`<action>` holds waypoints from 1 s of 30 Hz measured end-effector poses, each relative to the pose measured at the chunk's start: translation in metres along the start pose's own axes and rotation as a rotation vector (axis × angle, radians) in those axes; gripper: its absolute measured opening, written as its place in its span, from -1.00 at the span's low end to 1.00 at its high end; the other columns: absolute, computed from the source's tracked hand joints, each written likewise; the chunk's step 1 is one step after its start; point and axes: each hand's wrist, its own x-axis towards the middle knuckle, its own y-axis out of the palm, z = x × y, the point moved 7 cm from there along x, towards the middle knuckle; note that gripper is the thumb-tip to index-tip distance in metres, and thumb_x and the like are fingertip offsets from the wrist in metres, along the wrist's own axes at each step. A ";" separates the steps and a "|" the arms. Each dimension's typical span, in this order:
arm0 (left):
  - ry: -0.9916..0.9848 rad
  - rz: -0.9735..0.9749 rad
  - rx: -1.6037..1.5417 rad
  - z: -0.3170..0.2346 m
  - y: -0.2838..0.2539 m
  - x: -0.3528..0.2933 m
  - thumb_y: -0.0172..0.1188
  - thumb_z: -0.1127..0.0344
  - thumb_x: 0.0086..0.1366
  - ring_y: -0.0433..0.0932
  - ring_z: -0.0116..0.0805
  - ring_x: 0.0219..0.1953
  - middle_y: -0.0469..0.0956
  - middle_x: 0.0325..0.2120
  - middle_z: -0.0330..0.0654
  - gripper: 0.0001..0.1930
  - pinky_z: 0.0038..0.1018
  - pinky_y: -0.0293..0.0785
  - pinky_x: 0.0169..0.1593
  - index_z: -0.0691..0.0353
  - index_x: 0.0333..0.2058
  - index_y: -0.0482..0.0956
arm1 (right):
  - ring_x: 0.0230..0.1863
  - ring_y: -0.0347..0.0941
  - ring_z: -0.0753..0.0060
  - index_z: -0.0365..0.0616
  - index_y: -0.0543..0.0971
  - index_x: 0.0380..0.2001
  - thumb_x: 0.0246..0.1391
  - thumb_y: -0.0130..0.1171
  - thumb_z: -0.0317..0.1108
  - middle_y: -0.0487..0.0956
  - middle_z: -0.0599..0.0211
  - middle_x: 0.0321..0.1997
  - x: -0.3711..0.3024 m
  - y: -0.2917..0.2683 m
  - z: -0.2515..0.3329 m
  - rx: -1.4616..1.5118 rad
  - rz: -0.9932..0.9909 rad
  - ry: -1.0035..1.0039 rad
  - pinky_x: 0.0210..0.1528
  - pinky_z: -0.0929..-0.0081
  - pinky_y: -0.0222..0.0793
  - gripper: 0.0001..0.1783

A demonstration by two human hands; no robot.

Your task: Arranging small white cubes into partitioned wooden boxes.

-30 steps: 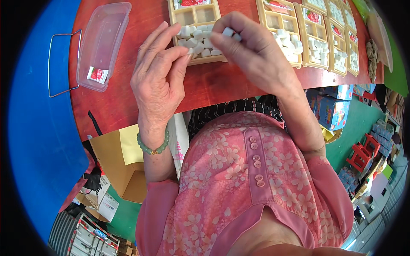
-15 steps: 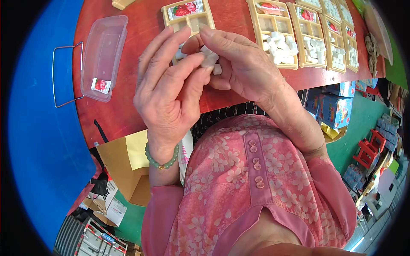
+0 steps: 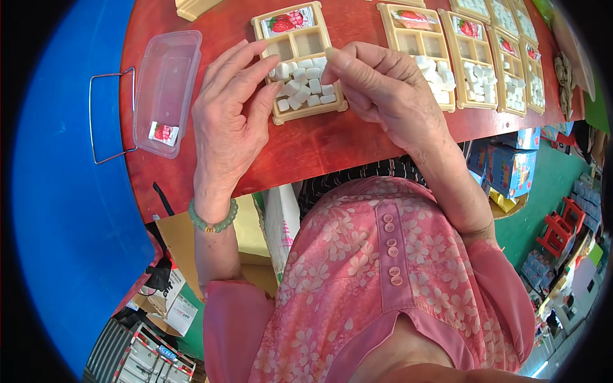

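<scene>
A cream-coloured compartment tray (image 3: 310, 113) lies on the table in front of me. Small white marshmallow-like pieces (image 3: 302, 85) fill its large near section, two small middle sections are bare, and a strawberry-printed sachet (image 3: 287, 23) lies in the far one. At the tray's left rim is my left hand (image 3: 233, 115), its fingers stretched and apart, the tips close to the white pieces. Over the right rim hovers my right hand (image 3: 383, 89), fingers curled in and thumb against the forefinger; whatever they hold, if anything, is hidden.
Several similar trays with white pieces, such as one tray (image 3: 440, 22), stand at the right. A clear plastic box (image 3: 169, 76) holding one sachet (image 3: 164, 133) sits at the left. Below the red table's edge is an open cardboard carton (image 3: 179, 239); blue boxes (image 3: 511, 169) are at the right.
My hands, earlier together over the tray around several white pieces, have moved apart to its two sides. Those pieces have left the hands, and the filled section now shows. The view has shifted slightly.
</scene>
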 end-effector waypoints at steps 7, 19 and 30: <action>0.054 0.017 0.049 0.000 0.006 0.006 0.34 0.53 0.16 0.55 -0.10 0.12 0.64 -0.01 -0.14 -0.73 -0.28 0.56 0.11 0.26 -0.13 0.69 | -0.63 0.12 0.84 -0.14 0.68 -0.29 0.37 0.14 -0.13 0.36 0.64 -0.62 0.001 0.000 0.000 -0.173 -0.041 -0.010 -0.58 0.74 0.00 -0.69; 0.071 -0.032 -0.027 0.005 0.008 0.008 0.29 0.54 0.23 0.59 -0.11 0.08 0.65 -0.02 -0.12 -0.90 -0.30 0.55 0.11 0.32 -0.25 0.66 | -0.33 0.40 0.79 -0.25 0.66 -0.21 0.33 0.22 -0.26 0.57 0.59 -0.39 0.001 -0.002 0.010 -0.293 -0.022 -0.111 -0.30 0.72 0.32 -0.76; -0.230 -0.141 -0.712 0.023 0.001 0.005 0.21 0.45 0.38 0.58 -0.44 0.02 0.63 0.03 -0.12 -0.89 -0.50 0.50 0.09 0.35 -0.20 0.66 | -0.37 0.43 0.81 -0.23 0.67 -0.14 0.25 0.28 -0.34 0.61 0.55 -0.39 0.013 0.010 0.039 -0.595 -0.053 -0.491 -0.34 0.72 0.35 -0.79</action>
